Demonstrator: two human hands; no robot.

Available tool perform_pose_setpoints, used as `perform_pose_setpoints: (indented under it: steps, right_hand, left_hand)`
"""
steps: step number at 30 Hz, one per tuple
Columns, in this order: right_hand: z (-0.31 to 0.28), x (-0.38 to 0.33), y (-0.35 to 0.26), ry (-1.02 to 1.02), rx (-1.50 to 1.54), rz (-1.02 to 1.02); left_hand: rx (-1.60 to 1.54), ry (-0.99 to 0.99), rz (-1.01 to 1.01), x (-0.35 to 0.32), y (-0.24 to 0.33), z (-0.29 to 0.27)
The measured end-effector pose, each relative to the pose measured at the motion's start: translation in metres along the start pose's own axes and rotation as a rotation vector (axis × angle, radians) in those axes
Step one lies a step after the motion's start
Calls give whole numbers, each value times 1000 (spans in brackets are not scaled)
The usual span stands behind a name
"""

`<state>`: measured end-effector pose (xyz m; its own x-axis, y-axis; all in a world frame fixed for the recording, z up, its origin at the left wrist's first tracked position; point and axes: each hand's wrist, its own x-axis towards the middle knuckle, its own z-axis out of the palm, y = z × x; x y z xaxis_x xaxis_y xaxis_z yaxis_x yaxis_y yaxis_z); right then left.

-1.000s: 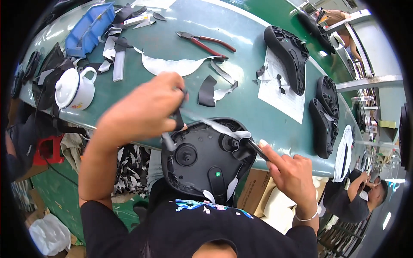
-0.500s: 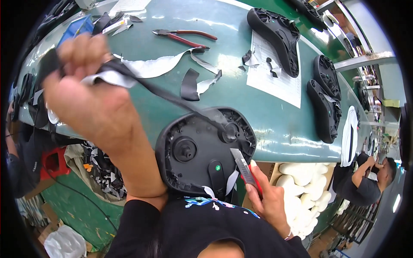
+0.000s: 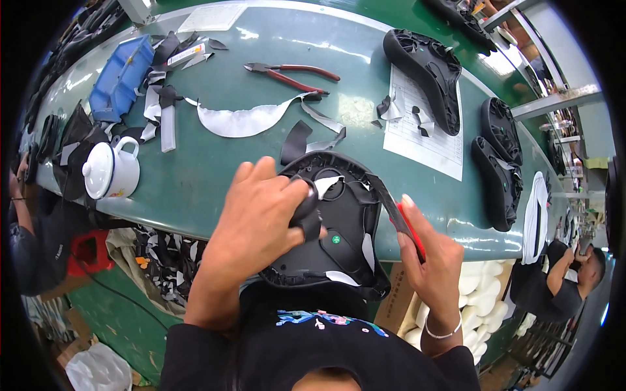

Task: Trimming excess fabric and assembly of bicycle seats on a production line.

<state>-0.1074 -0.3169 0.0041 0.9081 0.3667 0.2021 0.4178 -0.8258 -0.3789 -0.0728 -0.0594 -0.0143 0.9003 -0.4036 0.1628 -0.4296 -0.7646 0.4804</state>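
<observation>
A black moulded plastic shell [image 3: 342, 257] lies at the near table edge against my body, its hollow ribbed side up, with a small green round sticker inside. Scraps of white-backed black material show along its rim. My left hand [image 3: 261, 208] is closed over the shell's left part, gripping a black material strip [image 3: 308, 212] bunched at the fingers. A red utility knife [image 3: 409, 229] is held in my right hand [image 3: 433, 257], its long blade reaching the shell's upper right rim. Whether the blade touches the material there, I cannot tell.
Red-handled cutting pliers [image 3: 300, 73] and a white curved offcut [image 3: 244, 120] lie beyond the shell. At left are a blue bin [image 3: 120, 78] and a white lidded mug [image 3: 114, 168]. More black shells [image 3: 427, 78] stand at right. A co-worker [image 3: 564, 280] is far right.
My left hand has come back from the far left to the shell, with the strip that was stretched taut now bunched. The shell has turned, and the knife has moved up to its rim.
</observation>
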Motion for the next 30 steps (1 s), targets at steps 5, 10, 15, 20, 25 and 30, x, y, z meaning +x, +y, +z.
perform_pose_setpoints:
  steps: [5, 10, 15, 20, 25, 30]
  right_hand:
    - [-4, 19, -7, -160, -300, -114]
    - [-6, -6, -17, -236, -211, 33]
    - [21, -6, 2, -40, 95, 77]
    - [27, 19, 23, 369, 334, 167]
    - [2, 42, 37, 694, 551, 349]
    - [10, 68, 74, 592, 332, 315]
  left_hand:
    - [-1016, 91, -522, 5, -10, 11]
    - [-1711, 1118, -649, 26, -48, 1]
    - [-161, -249, -217, -4, -50, 16]
    - [-917, 138, -679, 11, -88, 3]
    - [-431, 520, -252, 54, -141, 33]
    - [-457, -793, 504, 41, -37, 0]
